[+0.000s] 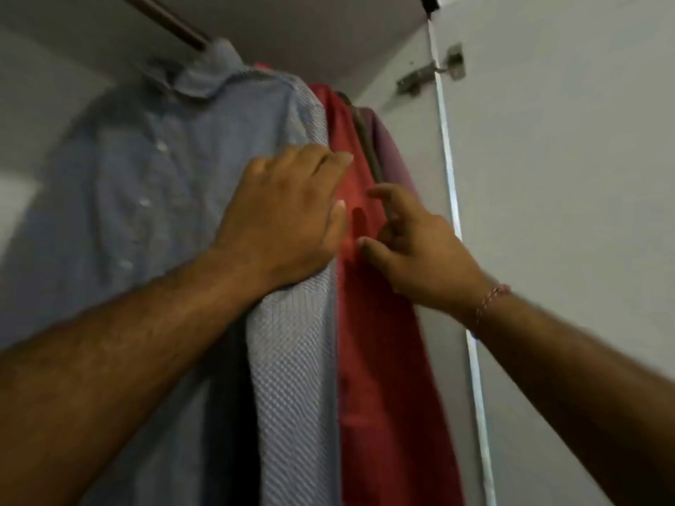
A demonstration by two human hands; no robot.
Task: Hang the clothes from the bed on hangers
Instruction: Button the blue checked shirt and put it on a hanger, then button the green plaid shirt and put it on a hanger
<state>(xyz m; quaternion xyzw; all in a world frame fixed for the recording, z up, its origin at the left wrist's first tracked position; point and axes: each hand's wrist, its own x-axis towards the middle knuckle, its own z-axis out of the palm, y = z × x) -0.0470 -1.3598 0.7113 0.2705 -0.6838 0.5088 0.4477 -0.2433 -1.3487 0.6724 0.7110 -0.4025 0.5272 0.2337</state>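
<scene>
A blue-grey checked shirt (pixel 146 184) hangs from the wardrobe rail (pixel 164 21), collar up and buttons showing. To its right hang a red garment (pixel 372 341) and a purple one (pixel 387 147), with a dark brown strip (pixel 367 144) between them. My left hand (pixel 288 217) rests on the blue shirt's shoulder and sleeve, fingers bent over the fabric edge next to the red garment. My right hand (pixel 412 242) reaches in at the red garment, fingers loosely spread, forefinger near the brown strip. No hanger is visible; the fabric hides them.
The white wardrobe door (pixel 566 213) stands open at the right, its edge (pixel 453 199) and metal hinge (pixel 431 73) close to my right hand. The wardrobe's white ceiling (pixel 310 31) is above. A red thread bracelet (pixel 491 299) circles my right wrist.
</scene>
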